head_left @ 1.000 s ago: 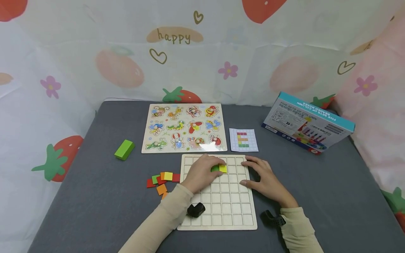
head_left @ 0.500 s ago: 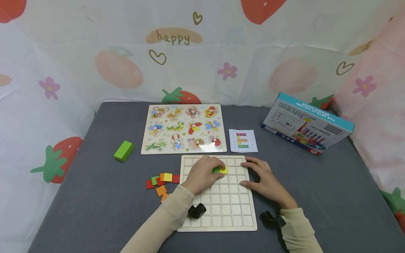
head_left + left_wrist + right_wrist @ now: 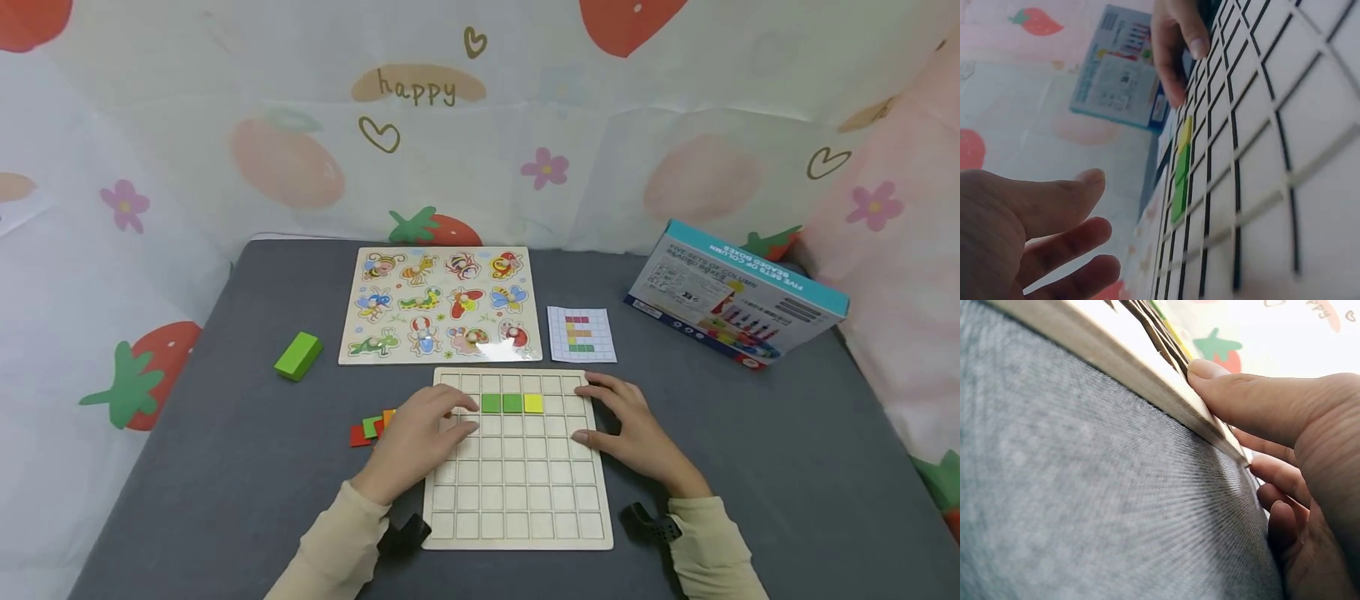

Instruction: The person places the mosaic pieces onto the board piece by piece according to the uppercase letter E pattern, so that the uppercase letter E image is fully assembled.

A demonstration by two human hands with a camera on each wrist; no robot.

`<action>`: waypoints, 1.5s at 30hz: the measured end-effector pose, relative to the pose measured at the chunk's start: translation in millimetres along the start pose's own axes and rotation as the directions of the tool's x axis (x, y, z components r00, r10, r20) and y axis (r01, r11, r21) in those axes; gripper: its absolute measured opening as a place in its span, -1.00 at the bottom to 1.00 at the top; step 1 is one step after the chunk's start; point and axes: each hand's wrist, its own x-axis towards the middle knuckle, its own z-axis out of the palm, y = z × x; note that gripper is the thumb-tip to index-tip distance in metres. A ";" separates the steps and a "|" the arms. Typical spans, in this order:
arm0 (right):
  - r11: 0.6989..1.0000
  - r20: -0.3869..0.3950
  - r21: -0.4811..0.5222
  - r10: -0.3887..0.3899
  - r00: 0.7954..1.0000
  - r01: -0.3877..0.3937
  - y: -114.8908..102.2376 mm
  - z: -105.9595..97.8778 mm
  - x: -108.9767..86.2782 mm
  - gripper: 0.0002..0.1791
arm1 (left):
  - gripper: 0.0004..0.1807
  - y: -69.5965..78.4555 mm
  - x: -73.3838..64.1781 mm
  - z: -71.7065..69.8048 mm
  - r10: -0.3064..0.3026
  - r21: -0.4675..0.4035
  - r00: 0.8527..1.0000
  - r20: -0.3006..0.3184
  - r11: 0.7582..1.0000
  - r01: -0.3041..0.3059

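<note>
The square-celled wooden grid board (image 3: 517, 500) lies on the table. In one upper row, two green squares (image 3: 502, 403) and a yellow square (image 3: 533, 403) sit side by side in its cells. My left hand (image 3: 420, 433) hovers over the board's left edge, fingers apart and holding nothing; the left wrist view shows a gap between its thumb (image 3: 1066, 197) and the fingers. On the right edge rests my right hand (image 3: 645, 437), with the thumb (image 3: 1241, 394) lying on the board's rim. Loose coloured squares (image 3: 362, 435) lie left of the board, partly hidden by my left hand.
Behind the board lies an insect picture puzzle (image 3: 441, 304), beside a small pattern card (image 3: 582, 335) with coloured squares. A box (image 3: 738, 292) stands at the back right. A green block (image 3: 298, 357) lies on the left of the dark table.
My left hand has let go at the row of squares and drawn back left, uncovering two green squares beside the yellow one. The right hand has stayed at the board's edge.
</note>
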 end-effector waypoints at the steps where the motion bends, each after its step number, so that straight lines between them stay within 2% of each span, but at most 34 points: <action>1: 1.000 0.000 -0.001 -0.002 1.000 0.002 -0.3 -0.1 -0.2 -0.31 | -0.80 -3.5 -8.4 -5.5 -0.011 0.009 1.000 -0.023 1.000 0.011; 5: 1.000 -0.001 -0.013 -0.004 1.000 0.004 0.0 0.5 -0.7 -0.31 | -0.78 -20.1 -38.9 -25.3 -0.068 0.055 0.989 -0.129 0.996 0.075; 8: 1.000 -0.001 -0.016 0.000 1.000 0.000 -0.7 0.8 -1.4 -0.31 | -0.75 -32.9 -57.3 -38.2 -0.122 0.092 0.971 -0.204 0.985 0.143; 10: 1.000 0.001 -0.014 0.003 1.000 -0.003 -1.2 1.1 -1.5 -0.31 | -0.72 -41.2 -66.5 -46.1 -0.158 0.112 0.960 -0.231 0.976 0.188; 13: 1.000 -0.002 -0.012 0.007 1.000 -0.007 -1.8 1.6 -1.3 -0.31 | -0.61 -52.1 -75.7 -55.7 -0.229 0.141 0.951 -0.210 0.955 0.261; 16: 1.000 -0.002 -0.013 0.011 1.000 -0.011 -1.5 2.1 -1.2 -0.31 | -0.47 -60.2 -79.8 -62.2 -0.320 0.158 0.938 -0.135 0.927 0.339; 19: 1.000 0.002 -0.012 0.014 1.000 -0.014 -0.8 2.2 -1.5 -0.30 | -0.37 -65.4 -80.0 -63.2 -0.371 0.177 0.925 -0.076 0.908 0.379; 22: 1.000 0.004 -0.014 0.020 1.000 -0.020 0.2 2.1 -1.4 -0.30 | -0.34 -69.8 -77.7 -60.0 -0.362 0.199 0.930 -0.060 0.909 0.366; 26: 1.000 0.000 -0.014 0.025 1.000 -0.025 0.4 1.4 -0.8 -0.30 | -0.37 -72.9 -75.8 -55.6 -0.334 0.221 0.940 -0.074 0.913 0.342; 31: 1.000 0.003 -0.009 0.022 1.000 -0.022 -0.6 0.9 -0.5 -0.30 | -0.51 -73.1 -75.9 -54.1 -0.311 0.228 0.943 -0.120 0.916 0.331; 35: 1.000 0.007 -0.008 0.026 1.000 -0.026 -0.6 1.1 -1.0 -0.30 | -0.62 -72.9 -76.0 -54.3 -0.316 0.216 0.940 -0.133 0.916 0.338; 40: 1.000 0.005 -0.003 0.020 1.000 -0.019 -0.4 0.7 -1.2 -0.30 | -0.55 -72.5 -76.1 -54.4 -0.315 0.205 0.940 -0.132 0.919 0.337; 45: 1.000 0.005 0.006 0.014 1.000 -0.014 0.0 0.5 -0.5 -0.31 | -0.58 -73.2 -76.9 -50.2 -0.262 0.209 0.952 -0.157 0.933 0.291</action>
